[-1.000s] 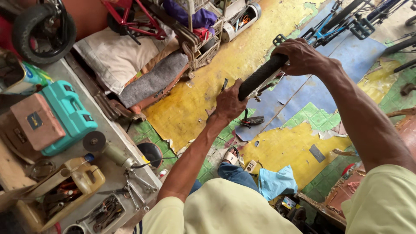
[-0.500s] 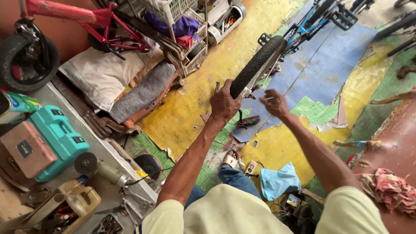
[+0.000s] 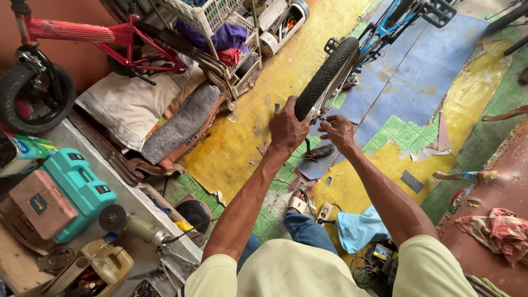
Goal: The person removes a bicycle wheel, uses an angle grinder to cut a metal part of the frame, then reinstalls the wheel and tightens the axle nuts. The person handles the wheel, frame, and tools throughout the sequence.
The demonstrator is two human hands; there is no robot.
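Above the patchy yellow and blue floor (image 3: 264, 126), a blue bicycle (image 3: 385, 30) is standing with its black tyre (image 3: 329, 74) pointing toward the person. A red bicycle (image 3: 82, 38) is leaning at the far left beside a teal case (image 3: 77, 192). The left hand (image 3: 287, 129) is closing around the tyre's near end, gripping it. The right hand (image 3: 338, 132) is curling just beside the rim, fingers pinching something too small to make out.

peeling yellow-blue floor (image 3: 258, 126), cluttered workbench (image 3: 132, 206)
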